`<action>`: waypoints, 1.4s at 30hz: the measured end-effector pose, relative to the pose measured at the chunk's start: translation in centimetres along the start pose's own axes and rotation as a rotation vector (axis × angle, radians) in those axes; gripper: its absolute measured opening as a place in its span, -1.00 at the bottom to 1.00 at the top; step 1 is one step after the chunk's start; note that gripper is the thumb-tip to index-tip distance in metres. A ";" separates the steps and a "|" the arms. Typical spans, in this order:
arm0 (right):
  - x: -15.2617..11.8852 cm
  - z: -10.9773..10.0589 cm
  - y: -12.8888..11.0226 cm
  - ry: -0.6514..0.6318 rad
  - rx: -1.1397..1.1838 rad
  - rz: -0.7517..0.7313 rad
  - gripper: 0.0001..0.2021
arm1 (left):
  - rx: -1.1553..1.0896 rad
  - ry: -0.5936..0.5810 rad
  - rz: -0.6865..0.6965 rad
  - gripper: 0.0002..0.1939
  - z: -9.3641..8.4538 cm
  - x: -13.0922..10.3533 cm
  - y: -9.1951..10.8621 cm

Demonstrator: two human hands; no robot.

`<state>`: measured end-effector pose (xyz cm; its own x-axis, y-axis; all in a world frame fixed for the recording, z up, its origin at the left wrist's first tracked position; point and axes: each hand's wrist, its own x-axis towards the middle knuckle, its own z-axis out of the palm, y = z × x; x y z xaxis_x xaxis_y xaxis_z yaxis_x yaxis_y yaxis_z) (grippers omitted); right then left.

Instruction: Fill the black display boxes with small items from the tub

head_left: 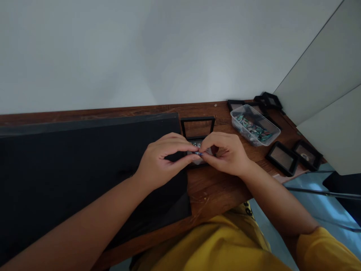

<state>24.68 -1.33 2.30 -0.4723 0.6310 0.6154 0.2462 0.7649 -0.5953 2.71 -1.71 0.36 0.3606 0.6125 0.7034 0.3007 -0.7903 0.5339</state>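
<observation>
My left hand and my right hand meet fingertip to fingertip, both closed in a pinch. Between them is a small blue-and-white piece, mostly covered by the fingers, so its kind is unclear. Right below and behind the hands an opened black display frame lies on the wooden table, its upper half tilted up with a see-through middle. Some small shiny bits show in its lower half, partly hidden by my fingers.
A clear plastic container of small teal and pinkish pieces stands to the right. Black frames lie in front of it, more behind. A large black mat covers the table's left side. The wooden table backs onto a pale wall.
</observation>
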 end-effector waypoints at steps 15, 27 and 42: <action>-0.3 -0.7 -0.1 -0.132 0.297 0.327 -0.84 | 0.124 -0.056 0.069 -0.90 -0.6 0.3 -0.6; -0.2 -0.6 0.1 -0.129 0.397 0.504 -0.68 | 0.171 -0.022 0.190 -0.95 -0.5 0.5 -0.4; 1.0 -1.3 -0.1 -0.309 0.688 0.861 -0.74 | 0.126 0.029 0.039 -0.88 0.0 -0.2 -0.1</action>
<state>25.30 -0.61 3.68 -0.5824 0.7797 -0.2301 0.1185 -0.1986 -0.9729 2.60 -1.79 0.18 0.3492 0.5789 0.7368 0.3962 -0.8038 0.4438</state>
